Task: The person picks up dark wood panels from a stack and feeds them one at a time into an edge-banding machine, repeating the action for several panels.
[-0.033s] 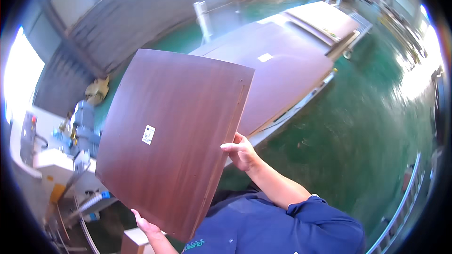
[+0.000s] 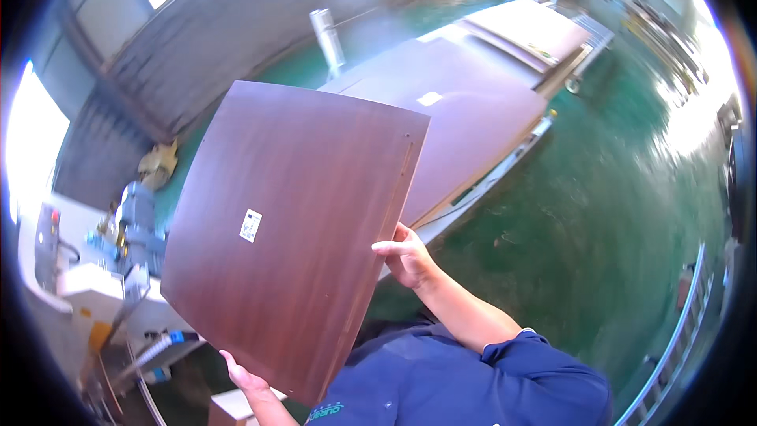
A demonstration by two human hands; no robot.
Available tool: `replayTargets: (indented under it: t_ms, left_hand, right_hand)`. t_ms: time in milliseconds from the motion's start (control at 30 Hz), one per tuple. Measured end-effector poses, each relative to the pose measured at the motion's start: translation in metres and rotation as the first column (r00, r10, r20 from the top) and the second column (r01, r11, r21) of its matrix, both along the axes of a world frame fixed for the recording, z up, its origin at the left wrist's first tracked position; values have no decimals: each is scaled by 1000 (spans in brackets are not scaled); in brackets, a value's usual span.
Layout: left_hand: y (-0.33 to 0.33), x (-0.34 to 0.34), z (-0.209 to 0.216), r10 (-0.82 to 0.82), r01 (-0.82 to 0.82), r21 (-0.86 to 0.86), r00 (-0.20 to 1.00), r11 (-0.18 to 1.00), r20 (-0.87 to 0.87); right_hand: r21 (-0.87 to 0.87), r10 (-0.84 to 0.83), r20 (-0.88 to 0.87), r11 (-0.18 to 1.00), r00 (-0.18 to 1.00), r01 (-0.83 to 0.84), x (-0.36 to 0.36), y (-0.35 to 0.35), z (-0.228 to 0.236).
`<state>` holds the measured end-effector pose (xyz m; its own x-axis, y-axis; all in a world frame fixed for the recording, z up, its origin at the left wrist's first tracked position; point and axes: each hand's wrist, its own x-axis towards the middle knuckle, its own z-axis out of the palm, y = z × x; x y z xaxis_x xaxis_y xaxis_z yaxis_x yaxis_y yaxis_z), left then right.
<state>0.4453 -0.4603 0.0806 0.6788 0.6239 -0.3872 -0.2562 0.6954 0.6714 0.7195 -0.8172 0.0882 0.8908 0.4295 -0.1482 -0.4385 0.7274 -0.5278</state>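
Wood-grain panel [image 2: 315, 244], smooth and reddish-brown with a white label [image 2: 250, 225], is held tilted before a dark blue shirt [image 2: 465, 383], its right edge pinched between the thumb and mostly hidden fingers of the right hand [image 2: 408, 258]. Fingers of the left hand [image 2: 249, 380] lie hidden beneath the lower edge; their grip cannot be told. Behind, the panel partly blocks larger flat boards [image 2: 473, 102] above a glossy green floor [image 2: 583, 244].

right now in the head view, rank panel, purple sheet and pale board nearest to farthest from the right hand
From the right hand:
1. Panel: gripped at its right edge.
2. Purple sheet: ahead, beyond the panel.
3. Pale board: farther ahead, to the right.
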Motion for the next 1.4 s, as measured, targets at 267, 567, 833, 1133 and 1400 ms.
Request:
replayTargets:
  t_ms: [267,567,833,1133,1400]
  left_hand:
    - [-109,209,16,-321,329,123,943,936,-87]
    - [-258,441,-8,-496,529,187,845,827,-200]
    - [-420,573,-3,-626,651,46,745,758,-231]
    - [-495,571,-28,-363,477,82,759,875,-541]
    - [-486,503,-16,-213,315,97,809,944,-548]
  right_hand:
    - [32,-436,18,900,900,435,21,-186,5]
    - [-42,-697,54,714,715,699,96,-344,7]
    - [-89,-771,8,634,637,768,185,-479,11]
    - [-187,-633,-88,769,769,611,265,-573,-29]
    - [-181,-460,-163,884,873,432,295,-557,-35]
